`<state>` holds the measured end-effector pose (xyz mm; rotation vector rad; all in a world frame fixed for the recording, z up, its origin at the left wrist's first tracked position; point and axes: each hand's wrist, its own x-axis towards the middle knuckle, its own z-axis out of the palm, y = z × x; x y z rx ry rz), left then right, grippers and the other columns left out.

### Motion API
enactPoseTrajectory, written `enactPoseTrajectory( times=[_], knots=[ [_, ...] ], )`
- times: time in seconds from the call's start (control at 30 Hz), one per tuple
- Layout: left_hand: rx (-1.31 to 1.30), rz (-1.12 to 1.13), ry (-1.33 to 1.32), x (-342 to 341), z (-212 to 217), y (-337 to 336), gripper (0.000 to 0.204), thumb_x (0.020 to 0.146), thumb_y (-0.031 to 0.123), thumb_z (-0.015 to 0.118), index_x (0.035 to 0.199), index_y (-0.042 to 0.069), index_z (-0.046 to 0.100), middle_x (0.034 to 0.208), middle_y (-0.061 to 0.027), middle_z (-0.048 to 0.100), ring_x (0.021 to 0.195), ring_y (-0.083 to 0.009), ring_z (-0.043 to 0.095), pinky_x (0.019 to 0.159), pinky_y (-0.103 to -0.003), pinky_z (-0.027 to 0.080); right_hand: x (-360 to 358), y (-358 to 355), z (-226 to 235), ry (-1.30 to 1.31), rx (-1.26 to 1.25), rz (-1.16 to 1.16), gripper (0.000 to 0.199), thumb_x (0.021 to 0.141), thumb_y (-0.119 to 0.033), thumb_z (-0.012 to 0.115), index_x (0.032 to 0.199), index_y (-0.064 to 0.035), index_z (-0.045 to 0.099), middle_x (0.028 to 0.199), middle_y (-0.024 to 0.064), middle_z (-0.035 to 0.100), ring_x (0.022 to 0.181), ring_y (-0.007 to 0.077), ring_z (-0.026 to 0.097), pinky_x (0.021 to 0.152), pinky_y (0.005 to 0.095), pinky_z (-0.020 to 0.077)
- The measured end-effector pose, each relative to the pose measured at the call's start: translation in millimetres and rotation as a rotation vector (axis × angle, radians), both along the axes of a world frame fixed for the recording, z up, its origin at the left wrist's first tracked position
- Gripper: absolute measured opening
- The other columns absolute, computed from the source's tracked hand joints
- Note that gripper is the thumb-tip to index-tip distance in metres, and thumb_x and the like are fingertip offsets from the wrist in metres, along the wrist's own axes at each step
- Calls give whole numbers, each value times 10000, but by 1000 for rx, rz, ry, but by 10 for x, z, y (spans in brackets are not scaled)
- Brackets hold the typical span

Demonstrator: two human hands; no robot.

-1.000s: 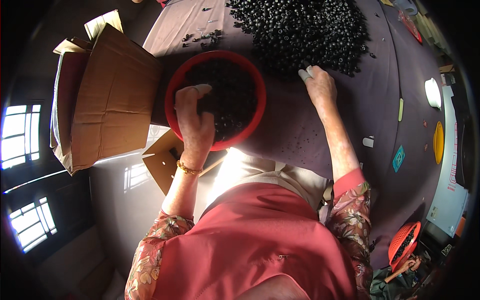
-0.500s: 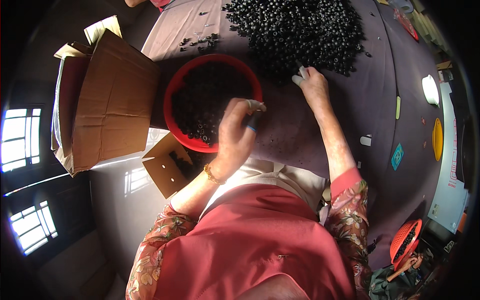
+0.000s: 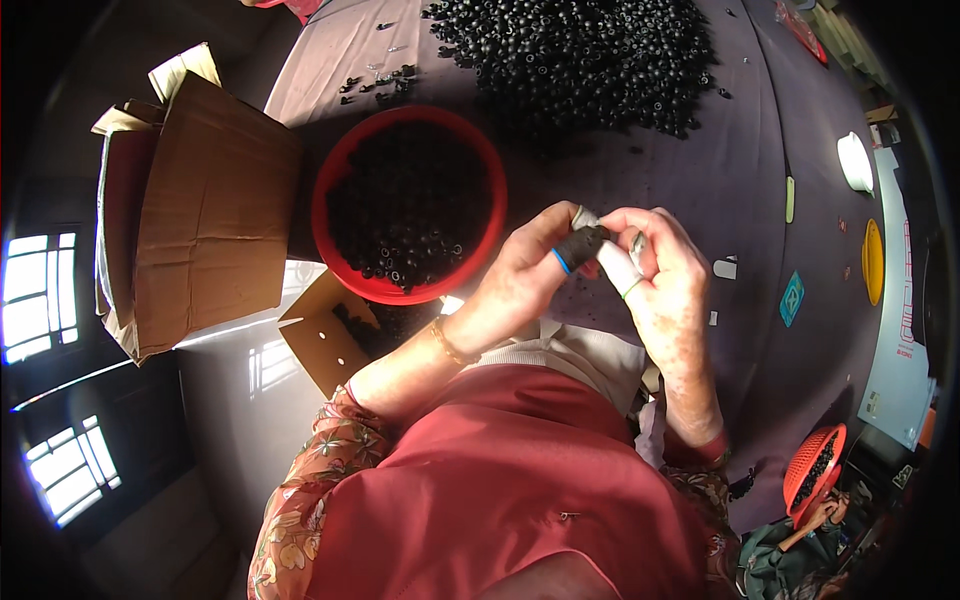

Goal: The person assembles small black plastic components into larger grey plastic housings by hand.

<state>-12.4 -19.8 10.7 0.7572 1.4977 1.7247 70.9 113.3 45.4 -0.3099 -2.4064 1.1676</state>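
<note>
Purple cloth covers the long worktop (image 3: 700,190), and across its far edge sprawls a big heap of small black parts (image 3: 580,50). Left of the near edge stands an open cardboard box (image 3: 200,215). Next, the red bowl (image 3: 335,175), round and full of the same black pieces, sits at the near edge, left of both hands. Now the hands themselves: they meet just above that near edge, right of the bowl. Left hand (image 3: 520,285) is closed narrow, thumb and forefinger pinching a small black piece (image 3: 580,245), a dark cot on one fingertip. Right hand (image 3: 665,290) curls in against it, white-capped finger touching the same piece. Its long axis runs across, from left hand towards right. Both hands are equally near.
</note>
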Motion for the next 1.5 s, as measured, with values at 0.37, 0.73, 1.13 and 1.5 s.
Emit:
enactPoseTrajectory(
  times=[0.37, 0.73, 1.13, 1.5],
  knots=[
    [413, 118, -704, 117, -12, 64, 245, 958, 253, 478, 1023, 27, 549, 886, -47, 588, 795, -130, 566, 795, -295, 460, -1, -16, -140, 58, -439, 165, 226, 824, 37, 603, 1048, 18, 584, 787, 37, 502, 670, 100, 546, 588, 219, 462],
    [378, 75, -685, 116, -32, 21, 254, 934, 263, 519, 1053, 39, 543, 959, -18, 571, 896, -100, 536, 844, -272, 432, -65, -68, -63, 229, 227, 73, 276, 713, 30, 699, 957, -30, 585, 738, 61, 542, 591, 164, 556, 510, 292, 470],
    [490, -29, -605, 70, -91, 52, 294, 939, 319, 484, 1019, 38, 509, 850, -20, 477, 798, -138, 451, 765, -297, 395, 49, 8, 28, 26, -297, 46, 152, 929, -110, 489, 1021, -24, 573, 758, -10, 507, 587, 39, 427, 522, 197, 375],
    [373, -1, -610, 90, -5, -50, 369, 918, 327, 522, 1135, 30, 493, 1004, -57, 541, 954, -153, 521, 858, -324, 428, -12, -155, 145, 43, 237, 42, 222, 800, -186, 703, 783, -59, 521, 633, 39, 556, 526, 196, 569, 475, 302, 454]
  ],
)
